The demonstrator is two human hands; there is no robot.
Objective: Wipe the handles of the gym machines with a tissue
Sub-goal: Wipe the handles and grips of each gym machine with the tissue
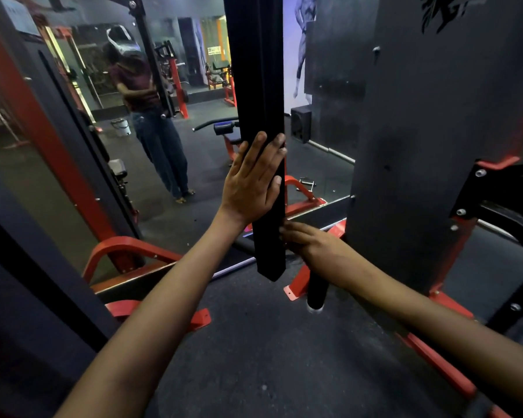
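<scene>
black foam-covered handle (317,292), angled downward, silver end cap

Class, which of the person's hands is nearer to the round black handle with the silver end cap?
Right. The right hand rests on the round black handle; the left hand lies higher, flat against the black post.

Dim gym. Dark rubber floor (254,342), wall mirror (151,140) far left reflecting red-framed machines (175,82). Black speaker (301,123) on floor far right, physique poster (302,46) above, purple-lit.
</scene>
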